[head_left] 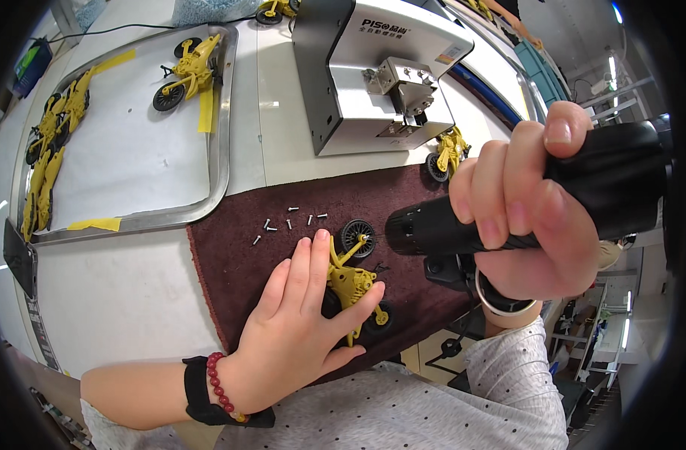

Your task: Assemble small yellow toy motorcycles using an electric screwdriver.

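On a dark maroon cloth [230,255] lies a yellow toy motorcycle [350,283] with black spoked wheels, on its side. My left hand [294,315] holds it down, three fingers stretched along its left side, the index finger across the frame and the thumb near its lower end. My right hand [526,202] is wrapped around a thick black electric screwdriver [425,227]. Its nose points left, toward the front wheel [357,238] with a shiny screw at the hub; whether the tip touches is unclear. Several small silver screws [289,223] are scattered left of the wheel.
A silver and grey screw feeder machine [350,82] stands behind the cloth. Another yellow toy motorcycle [449,154] is beside its right corner. At the left, a metal tray [224,150] lined with white paper holds several more yellow motorcycles [193,71]. A black cable [133,28] crosses behind it.
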The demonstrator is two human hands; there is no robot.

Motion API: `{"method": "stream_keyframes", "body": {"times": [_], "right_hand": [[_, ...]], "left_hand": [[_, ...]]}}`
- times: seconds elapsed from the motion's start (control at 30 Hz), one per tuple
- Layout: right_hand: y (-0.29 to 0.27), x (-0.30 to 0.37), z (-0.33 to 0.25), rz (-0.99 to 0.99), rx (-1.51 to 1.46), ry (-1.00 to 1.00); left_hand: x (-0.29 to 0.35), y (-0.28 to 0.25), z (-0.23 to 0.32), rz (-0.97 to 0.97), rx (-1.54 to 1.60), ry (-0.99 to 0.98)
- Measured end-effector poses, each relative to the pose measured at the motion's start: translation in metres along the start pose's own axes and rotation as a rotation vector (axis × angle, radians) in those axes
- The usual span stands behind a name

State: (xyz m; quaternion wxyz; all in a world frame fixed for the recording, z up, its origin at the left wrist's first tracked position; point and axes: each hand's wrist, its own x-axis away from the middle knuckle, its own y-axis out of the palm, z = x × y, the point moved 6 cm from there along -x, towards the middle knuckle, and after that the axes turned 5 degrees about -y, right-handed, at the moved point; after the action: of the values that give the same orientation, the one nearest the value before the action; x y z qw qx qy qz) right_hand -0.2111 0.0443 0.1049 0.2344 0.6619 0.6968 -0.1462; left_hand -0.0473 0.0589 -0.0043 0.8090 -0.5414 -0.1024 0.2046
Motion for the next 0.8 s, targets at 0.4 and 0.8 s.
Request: {"method": "stream_keyframes", "body": {"times": [0.4,0.8], "right_hand": [[0.009,-0.004,-0.003,0.015,0.328,0.204],[0.011,-0.007,0.005,0.010,0.461,0.105]], "left_hand": [[0.000,0.000,0.000,0.003,-0.007,0.017],[0.000,0.001,0.002,0.008,-0.056,0.021]]}}
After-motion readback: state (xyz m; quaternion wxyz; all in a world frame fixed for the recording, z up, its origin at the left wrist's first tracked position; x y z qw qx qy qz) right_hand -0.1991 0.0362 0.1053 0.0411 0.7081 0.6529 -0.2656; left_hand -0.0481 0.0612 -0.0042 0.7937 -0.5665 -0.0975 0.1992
